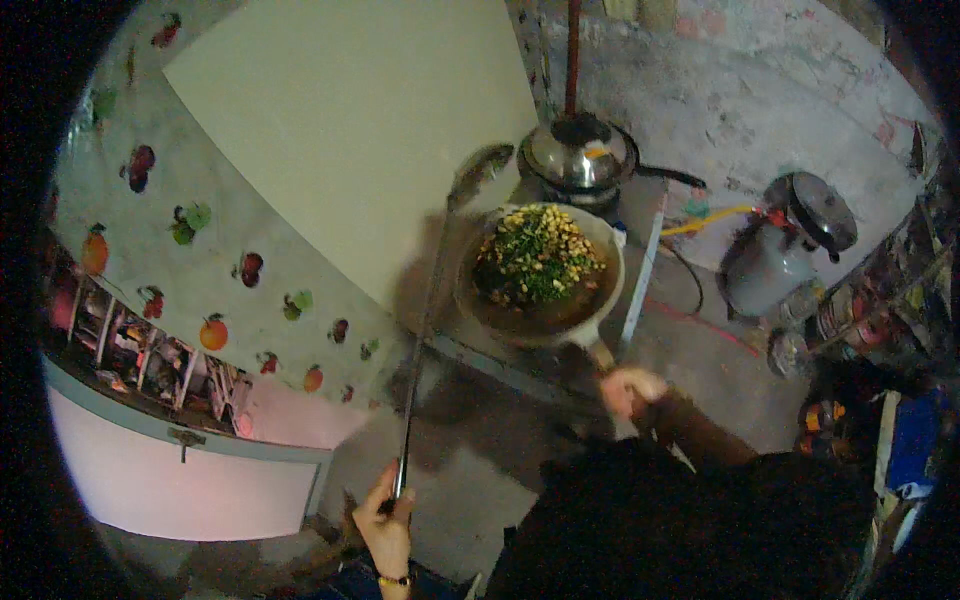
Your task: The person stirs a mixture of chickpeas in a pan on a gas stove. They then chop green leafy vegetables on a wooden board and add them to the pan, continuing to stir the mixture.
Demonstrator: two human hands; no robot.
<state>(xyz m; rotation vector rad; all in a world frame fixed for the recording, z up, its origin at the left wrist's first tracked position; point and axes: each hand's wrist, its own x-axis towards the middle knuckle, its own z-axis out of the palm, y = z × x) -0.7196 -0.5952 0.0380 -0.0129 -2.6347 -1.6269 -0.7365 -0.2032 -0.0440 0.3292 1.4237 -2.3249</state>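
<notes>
My left hand (386, 506), with a yellow band at the wrist, grips the lower end of a long-handled metal ladle (420, 352). The ladle's head is raised left of the pan, apart from the food. My right hand (632, 390) is closed round the handle of a light-rimmed frying pan (611, 315). Chopped green herbs and small yellow pieces (544, 255) are heaped in the pan over brown liquid.
Behind the pan stands a lidded pan (581, 161) with a black handle pointing right. A grey gas cylinder (769, 266) with a yellow hose (709, 220) is at the right, a dark lid-like disc over it. A white cabinet (202, 480) is at lower left; a fruit-patterned wall covering (285, 255) rises at left.
</notes>
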